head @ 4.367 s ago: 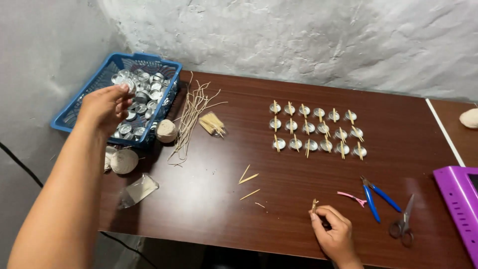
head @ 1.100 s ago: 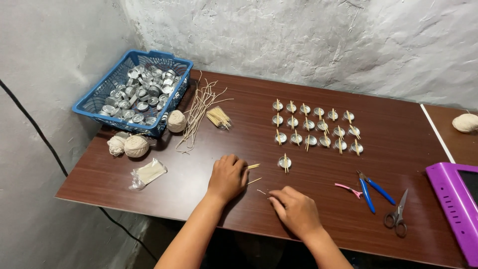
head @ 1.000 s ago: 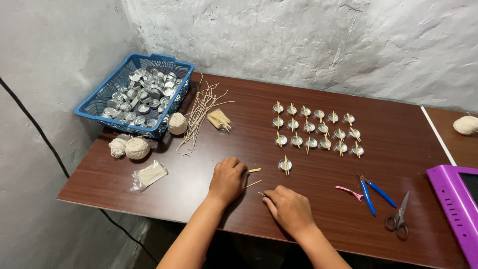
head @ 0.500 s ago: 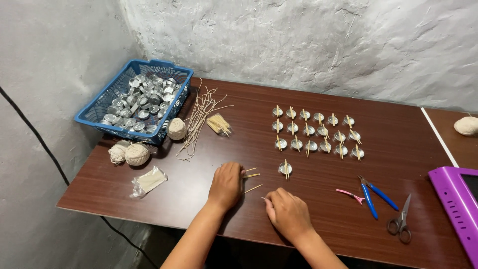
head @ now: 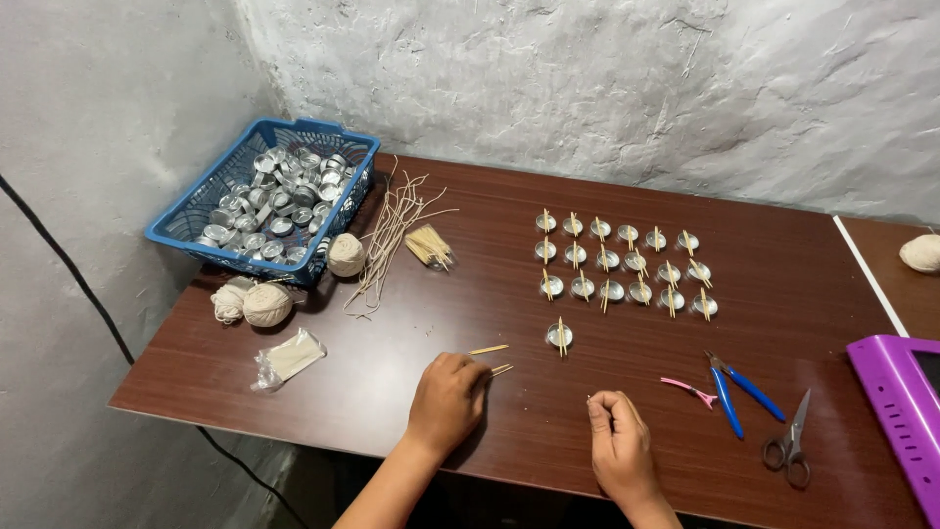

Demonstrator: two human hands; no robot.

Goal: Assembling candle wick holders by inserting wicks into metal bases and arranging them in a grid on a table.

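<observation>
Left hand (head: 446,400) lies knuckles-up on the dark wooden table (head: 470,294), fingers curled over short wooden sticks (head: 499,369) whose tips poke out past the fingertips; whether the fingers actually pinch them cannot be told. A loose stick (head: 488,349) lies just beyond, apart from the hand. Right hand (head: 617,443) rests nearby in a loose fist, thumb and forefinger drawn together at a tiny dark thing at their tip, too small to make out.

Just past the sticks, a single metal tealight cup (head: 559,336) with a stick laid across its rim. Further back, rows of the same cups (head: 622,263), each with a stick across.

Right of the hands: pink hair clip (head: 688,390), blue-handled pliers (head: 736,390), scissors (head: 789,443), purple device (head: 899,411) at the table edge.

Left side: blue plastic basket (head: 196,214) heaped with empty metal cups, balls of pale twine (head: 266,304) beside it, cut lengths of wick (head: 392,230), a bundle of sticks (head: 429,245), a small clear bag (head: 288,358).
</observation>
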